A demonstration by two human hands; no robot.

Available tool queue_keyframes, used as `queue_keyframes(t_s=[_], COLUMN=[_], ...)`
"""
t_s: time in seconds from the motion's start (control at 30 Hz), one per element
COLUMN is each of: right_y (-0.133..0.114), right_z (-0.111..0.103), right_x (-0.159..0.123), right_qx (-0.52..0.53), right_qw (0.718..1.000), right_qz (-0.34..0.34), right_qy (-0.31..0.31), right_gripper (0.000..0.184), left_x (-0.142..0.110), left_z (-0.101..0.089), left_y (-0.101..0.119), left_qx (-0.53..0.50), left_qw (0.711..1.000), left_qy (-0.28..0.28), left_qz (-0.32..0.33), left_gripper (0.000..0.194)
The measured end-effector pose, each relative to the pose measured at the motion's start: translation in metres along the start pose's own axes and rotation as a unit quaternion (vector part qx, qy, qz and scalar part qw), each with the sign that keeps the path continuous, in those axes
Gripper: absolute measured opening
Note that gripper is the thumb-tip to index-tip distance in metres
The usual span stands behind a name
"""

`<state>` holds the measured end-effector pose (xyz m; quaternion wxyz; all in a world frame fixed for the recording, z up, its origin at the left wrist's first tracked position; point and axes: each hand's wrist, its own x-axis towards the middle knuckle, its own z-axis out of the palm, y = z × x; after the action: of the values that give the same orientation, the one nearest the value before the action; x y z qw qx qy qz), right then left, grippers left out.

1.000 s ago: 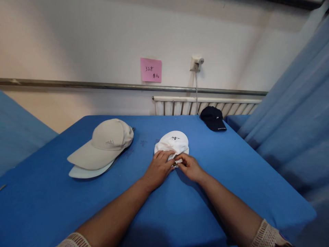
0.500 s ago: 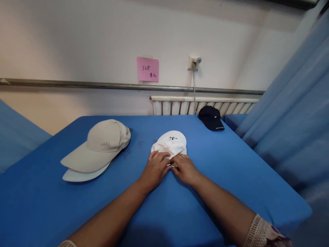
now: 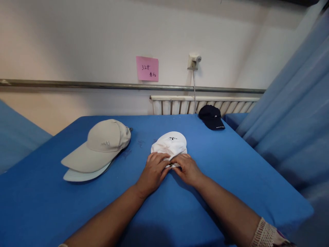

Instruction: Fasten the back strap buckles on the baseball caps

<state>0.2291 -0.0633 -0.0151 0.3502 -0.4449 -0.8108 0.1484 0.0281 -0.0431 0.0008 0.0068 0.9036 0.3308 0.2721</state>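
A white cap (image 3: 171,142) with a black mark on its brim lies at the middle of the blue-covered table (image 3: 216,206), brim pointing away from me. My left hand (image 3: 154,168) grips the cap's near edge on the left side, fingers bent over the cloth. Close beside it, my right hand (image 3: 187,168) pinches the same edge on the right. Between the fingertips a small dark gap or strap shows at the back of the cap; my fingers hide most of it.
To the left, a beige cap (image 3: 102,144) rests on top of a pale cap (image 3: 86,176). A dark navy cap (image 3: 212,117) sits at the far right edge. Behind the table are a radiator (image 3: 177,105), a metal rail (image 3: 108,85) and a blue curtain (image 3: 293,99).
Both hands stay at the cap's near edge with only slight finger movement. My right forearm has shifted a little to the right. The caps lie where they were.
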Motion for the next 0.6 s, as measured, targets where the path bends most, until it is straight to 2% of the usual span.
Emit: queue_keyframes(t_s=[0.2,0.43,0.53,0.6], right_y=[0.01,0.007,0.004,0.003], right_z=[-0.006,-0.006,-0.005,-0.004], right_x=[-0.001,0.001,0.002,0.002], right_qx=[0.039,0.016,0.005,0.004], right_qw=[0.997,0.998,0.999,0.999], right_qz=[0.022,0.031,0.027,0.024], right_qy=[-0.062,-0.045,-0.031,-0.027], right_gripper=[0.02,0.015,0.014,0.016], left_x=[0.0,-0.001,-0.006,-0.011], left_z=[0.001,-0.008,-0.015,-0.016], left_y=[-0.003,0.002,0.016,0.028], left_qx=[0.001,-0.012,-0.068,-0.153], left_qw=[1.0,1.0,0.996,0.982], left_qy=[-0.01,0.001,0.04,0.055], left_qz=[0.016,0.009,-0.031,-0.094], left_gripper=[0.017,0.016,0.018,0.015])
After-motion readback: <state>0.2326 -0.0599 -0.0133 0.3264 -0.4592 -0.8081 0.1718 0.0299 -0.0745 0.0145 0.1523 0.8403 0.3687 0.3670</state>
